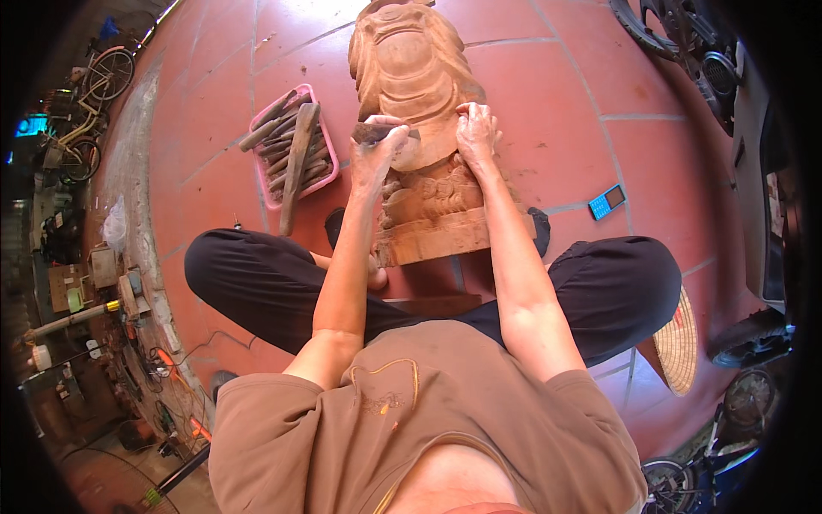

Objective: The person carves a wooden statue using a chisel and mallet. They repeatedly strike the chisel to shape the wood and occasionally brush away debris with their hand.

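A carved wooden statue (409, 64) of a robed, round-bellied figure lies on the floor between my bent legs. Its carved base (432, 244) is toward me and its upper end points away. My left hand (377, 154) is closed around a thin dark piece that looks like folded sandpaper (370, 133), held against the left side of the lower robe. Across from it, my right hand (478, 137) grips the statue's right edge with curled fingers. The underside of the dark piece is hidden by my fingers and the wood.
Left of the statue stands a pink basket (332, 163) of chisel-like tools, a long wooden bar (298, 163) laid across it. On the red tiles at right lie a blue phone (607, 202) and a woven hat (679, 347). Bicycles (86, 120) and clutter line the left; motorbikes (719, 73) the right.
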The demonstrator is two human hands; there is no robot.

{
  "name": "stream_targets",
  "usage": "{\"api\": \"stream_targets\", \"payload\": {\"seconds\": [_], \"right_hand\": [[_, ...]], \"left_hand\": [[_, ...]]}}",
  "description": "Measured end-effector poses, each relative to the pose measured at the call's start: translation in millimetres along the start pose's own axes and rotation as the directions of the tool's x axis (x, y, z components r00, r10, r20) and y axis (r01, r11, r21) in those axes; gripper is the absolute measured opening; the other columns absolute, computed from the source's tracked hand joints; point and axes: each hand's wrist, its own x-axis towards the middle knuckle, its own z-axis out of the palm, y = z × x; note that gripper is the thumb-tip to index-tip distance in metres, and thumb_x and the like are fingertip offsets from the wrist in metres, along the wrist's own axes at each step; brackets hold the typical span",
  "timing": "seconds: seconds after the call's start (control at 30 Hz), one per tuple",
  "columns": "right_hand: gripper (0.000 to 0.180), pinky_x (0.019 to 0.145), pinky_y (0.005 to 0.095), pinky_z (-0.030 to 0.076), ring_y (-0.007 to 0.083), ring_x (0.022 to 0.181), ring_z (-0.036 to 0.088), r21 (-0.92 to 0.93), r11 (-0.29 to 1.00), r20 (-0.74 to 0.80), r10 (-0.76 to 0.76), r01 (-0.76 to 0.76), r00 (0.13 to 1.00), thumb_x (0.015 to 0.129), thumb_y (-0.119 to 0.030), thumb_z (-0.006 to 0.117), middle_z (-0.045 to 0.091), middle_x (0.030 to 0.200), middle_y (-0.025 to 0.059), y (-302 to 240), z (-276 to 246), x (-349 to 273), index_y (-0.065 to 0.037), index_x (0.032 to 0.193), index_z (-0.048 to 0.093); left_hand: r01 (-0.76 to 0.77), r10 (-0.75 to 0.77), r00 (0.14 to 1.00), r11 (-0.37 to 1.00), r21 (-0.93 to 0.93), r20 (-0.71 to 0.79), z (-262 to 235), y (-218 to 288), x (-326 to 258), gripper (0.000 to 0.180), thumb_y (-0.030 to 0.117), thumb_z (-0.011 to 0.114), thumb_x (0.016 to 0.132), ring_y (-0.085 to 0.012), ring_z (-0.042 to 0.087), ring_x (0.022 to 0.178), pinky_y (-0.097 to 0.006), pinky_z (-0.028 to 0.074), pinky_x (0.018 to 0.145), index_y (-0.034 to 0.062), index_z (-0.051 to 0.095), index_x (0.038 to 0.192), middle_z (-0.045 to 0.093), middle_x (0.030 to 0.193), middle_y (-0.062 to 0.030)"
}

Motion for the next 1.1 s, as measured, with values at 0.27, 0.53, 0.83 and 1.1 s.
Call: {"api": "stream_targets", "payload": {"seconds": [0.27,0.53,0.83,1.1], "right_hand": [[0.018,0.095,0.0491,0.038,0.0282,0.114,0.051,0.005,1.0,-0.042,-0.024,0.024,0.999,0.09,-0.018,0.054,0.057,0.117,0.0036,3.5,1.4,-0.2,-0.02,0.106,0.063],[0.019,0.096,0.049,0.037,0.0288,0.114,0.052,-0.004,1.0,-0.045,-0.01,0.009,0.999,0.09,-0.019,0.053,0.057,0.117,0.0043,-0.5,-0.2,-1.7,-0.021,0.106,0.063],[0.021,0.096,0.0494,0.037,0.0301,0.113,0.052,0.005,1.0,-0.064,-0.026,0.026,0.998,0.089,-0.017,0.052,0.058,0.117,0.0063,0.8,-1.4,-2.5,-0.018,0.107,0.064],[0.021,0.095,0.0502,0.039,0.0304,0.113,0.053,0.021,0.999,-0.077,-0.029,0.03,0.997,0.089,-0.018,0.052,0.058,0.117,0.0059,-1.3,-2.0,-3.3,-0.018,0.106,0.064]], "left_hand": [[-0.133,0.136,0.99,0.989,0.066,-0.039,3.5,7.7,5.1,0.027,0.001,0.076,0.075,-0.0113,0.064,0.08,-0.027,0.051,0.074,0.0039,0.061,0.098,0.069,0.086,-0.0044],[-0.246,0.251,0.968,0.957,0.155,-0.014,1.4,-0.1,15.9,0.022,0.001,0.075,0.077,-0.0093,0.062,0.077,-0.025,0.05,0.07,0.0049,0.063,0.095,0.069,0.086,-0.0029],[-0.143,0.153,0.987,0.978,0.153,-0.054,11.8,4.0,5.0,0.011,0.007,0.072,0.08,-0.0048,0.059,0.073,-0.022,0.047,0.065,0.0056,0.065,0.088,0.066,0.079,0.0022],[-0.243,0.278,0.956,0.928,0.281,-0.093,24.0,-8.8,5.5,0.012,0.007,0.071,0.079,-0.0061,0.06,0.075,-0.023,0.048,0.069,0.0044,0.066,0.089,0.067,0.08,-0.0003]]}}
